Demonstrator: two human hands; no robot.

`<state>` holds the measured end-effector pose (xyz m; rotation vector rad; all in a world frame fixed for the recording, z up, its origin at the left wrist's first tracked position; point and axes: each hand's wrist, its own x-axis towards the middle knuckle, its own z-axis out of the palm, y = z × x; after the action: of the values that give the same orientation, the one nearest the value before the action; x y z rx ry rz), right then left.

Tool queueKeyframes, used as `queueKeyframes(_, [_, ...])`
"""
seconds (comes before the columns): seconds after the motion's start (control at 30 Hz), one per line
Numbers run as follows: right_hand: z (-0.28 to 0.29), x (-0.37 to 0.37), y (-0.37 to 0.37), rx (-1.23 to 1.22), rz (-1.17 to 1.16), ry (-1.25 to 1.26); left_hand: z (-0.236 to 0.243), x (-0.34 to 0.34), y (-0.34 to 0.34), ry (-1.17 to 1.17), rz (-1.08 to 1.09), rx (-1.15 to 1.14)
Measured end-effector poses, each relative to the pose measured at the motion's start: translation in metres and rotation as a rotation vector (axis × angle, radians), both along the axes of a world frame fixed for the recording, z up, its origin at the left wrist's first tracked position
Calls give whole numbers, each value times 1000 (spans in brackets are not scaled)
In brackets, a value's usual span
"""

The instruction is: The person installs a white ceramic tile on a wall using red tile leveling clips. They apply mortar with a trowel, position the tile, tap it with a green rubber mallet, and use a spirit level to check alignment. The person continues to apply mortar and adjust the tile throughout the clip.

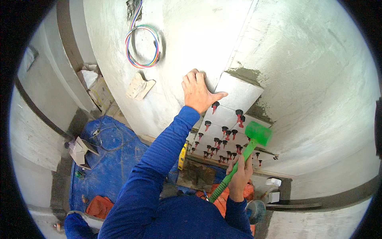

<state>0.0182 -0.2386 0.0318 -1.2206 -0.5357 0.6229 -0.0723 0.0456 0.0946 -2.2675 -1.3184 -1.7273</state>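
Observation:
My left hand (196, 91) rests against the plastered wall, fingers bent and thumb stretched out to the edge of the topmost wall tile (240, 91). A green rubber mallet (258, 134) is gripped by the handle in my right hand (240, 177), its head in front of the tiles. Below the topmost tile, rows of light grey tiles (213, 130) cover the wall. Red-and-black tile levelling clips (226, 132) stick out from their joints. Part of the tile rows is hidden behind the mallet.
A coil of coloured wires (143, 46) hangs from a wall opening at upper left. Below it is a torn board piece (140, 86) at the wall. A yellow spirit level (182, 156) stands near my left forearm. Blue sheeting (109, 151) with cables on it covers the floor.

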Motion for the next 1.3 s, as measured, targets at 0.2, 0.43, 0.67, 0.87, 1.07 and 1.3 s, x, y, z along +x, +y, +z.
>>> queueKeyframes(0.2, [-36, 19, -42, -128, -94, -162, 2, -1, -1, -9, -21, -18])
queueKeyframes(0.43, [-131, 67, -149, -572, -94, -591, -10, -34, 12, -188, -351, -25])
queueKeyframes(0.67, [-245, 58, -250, -1201, 137, -205, -42, -36, 7, -205, -372, -97])
queueKeyframes(0.87, [-324, 38, -342, -1246, 139, -314, -92, -53, 5, -287, -372, -212])
queueKeyframes(1.07, [-403, 3, -413, -1329, 203, -218, -310, -120, -52, 48, -208, -680])
queueKeyframes(1.3, [-509, -66, -461, -1243, 374, -314, -471, -286, -183, 1397, -383, -1277])
